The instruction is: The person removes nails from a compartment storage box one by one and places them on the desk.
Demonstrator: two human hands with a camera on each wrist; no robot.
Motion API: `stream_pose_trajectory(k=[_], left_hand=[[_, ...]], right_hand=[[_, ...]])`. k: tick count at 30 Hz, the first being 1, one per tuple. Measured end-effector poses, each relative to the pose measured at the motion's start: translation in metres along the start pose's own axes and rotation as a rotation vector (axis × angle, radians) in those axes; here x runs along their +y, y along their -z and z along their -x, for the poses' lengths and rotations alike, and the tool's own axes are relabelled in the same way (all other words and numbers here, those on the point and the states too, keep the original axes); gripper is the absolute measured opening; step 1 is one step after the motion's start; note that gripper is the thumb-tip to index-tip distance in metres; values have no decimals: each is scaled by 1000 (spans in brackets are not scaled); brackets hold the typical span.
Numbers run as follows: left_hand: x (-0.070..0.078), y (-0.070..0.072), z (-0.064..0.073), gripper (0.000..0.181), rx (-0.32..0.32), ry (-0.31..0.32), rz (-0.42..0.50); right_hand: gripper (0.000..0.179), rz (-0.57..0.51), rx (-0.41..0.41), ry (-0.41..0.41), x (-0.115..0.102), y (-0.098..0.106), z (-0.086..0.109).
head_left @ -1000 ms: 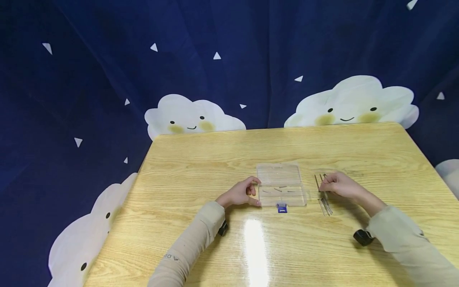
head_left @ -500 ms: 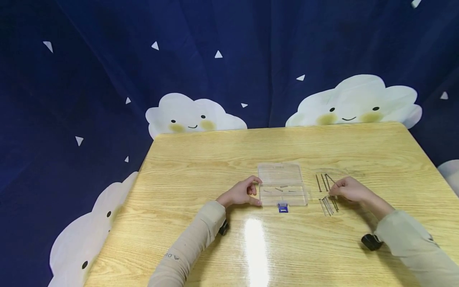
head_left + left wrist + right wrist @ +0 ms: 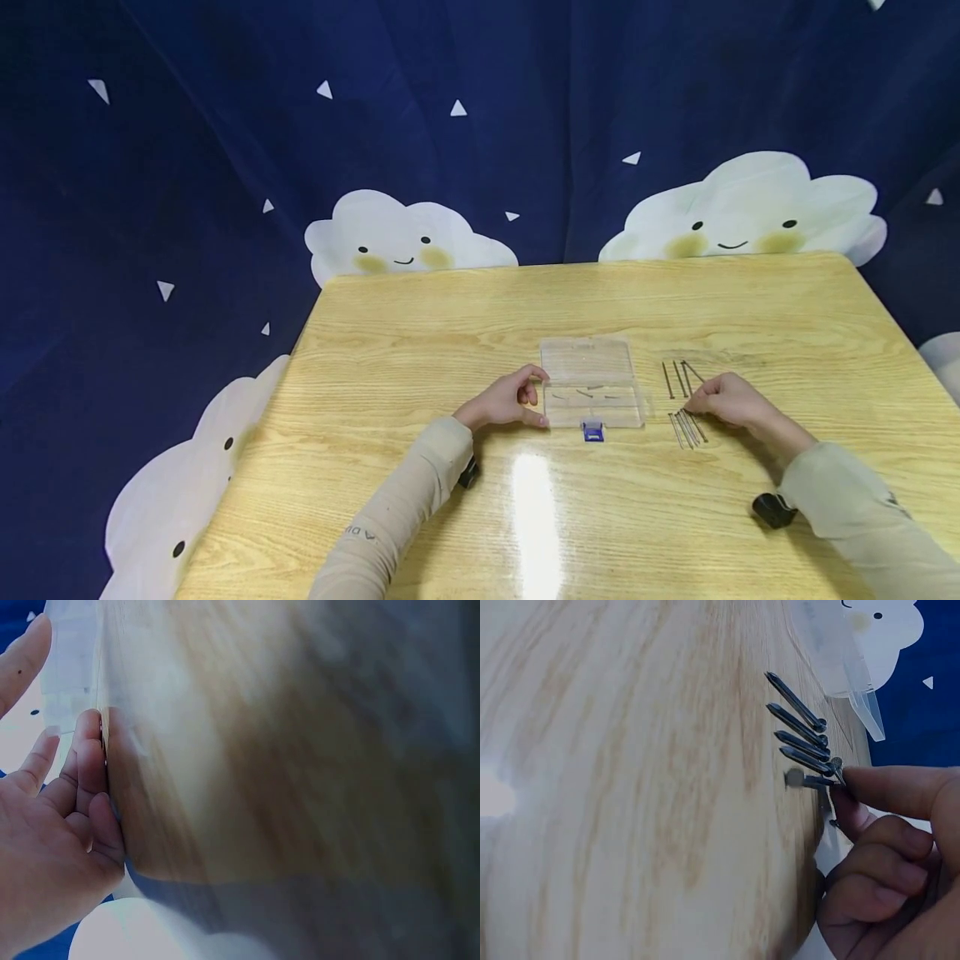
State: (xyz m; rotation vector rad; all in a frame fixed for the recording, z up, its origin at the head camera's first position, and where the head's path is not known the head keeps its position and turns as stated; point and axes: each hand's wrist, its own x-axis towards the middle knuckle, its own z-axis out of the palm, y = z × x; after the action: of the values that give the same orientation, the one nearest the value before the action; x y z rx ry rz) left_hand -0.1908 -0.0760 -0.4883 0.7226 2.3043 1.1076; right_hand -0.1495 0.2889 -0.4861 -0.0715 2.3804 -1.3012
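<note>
Metal nails lie on the right of the table, in a near row and a far group, with shiny grey shafts, flat round heads and tapered points. The right hand pinches one nail of the near row between thumb and forefinger, its head turned opposite to its four neighbours'; the fingertips cover part of the shaft. In the far group, one nail slants toward the hand, and its lower end meets the hand's outline.

Left of the nails sits a clear plastic case, shallow and rectangular, its smooth see-through lid laid back on the far side and a blue latch on the near edge. Inside are a few slender dark pieces, too small to identify. The left hand holds the case's left end, thumb and forefinger well spread.

Pale wood grain runs across the tabletop, with a glossy reflection near the middle. Beyond hangs a navy curtain printed with white clouds and triangles.
</note>
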Motion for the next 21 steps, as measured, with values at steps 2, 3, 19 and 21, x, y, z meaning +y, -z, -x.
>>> stream_pose_trajectory(k=[2,3,19,21], left_hand=[[0,0,0,59,4,-5,1],[5,1,2,58,5,-6,7],[2,1,1,59,1,3,3],[1,1,0,59,0,1,1]], right_hand=[[20,13,14,9,0,0,1],[20,18,23,9,-1,1,1],[28,104,142,141,-15,-5,-4],[26,104,146,178,-15,-8,-7]])
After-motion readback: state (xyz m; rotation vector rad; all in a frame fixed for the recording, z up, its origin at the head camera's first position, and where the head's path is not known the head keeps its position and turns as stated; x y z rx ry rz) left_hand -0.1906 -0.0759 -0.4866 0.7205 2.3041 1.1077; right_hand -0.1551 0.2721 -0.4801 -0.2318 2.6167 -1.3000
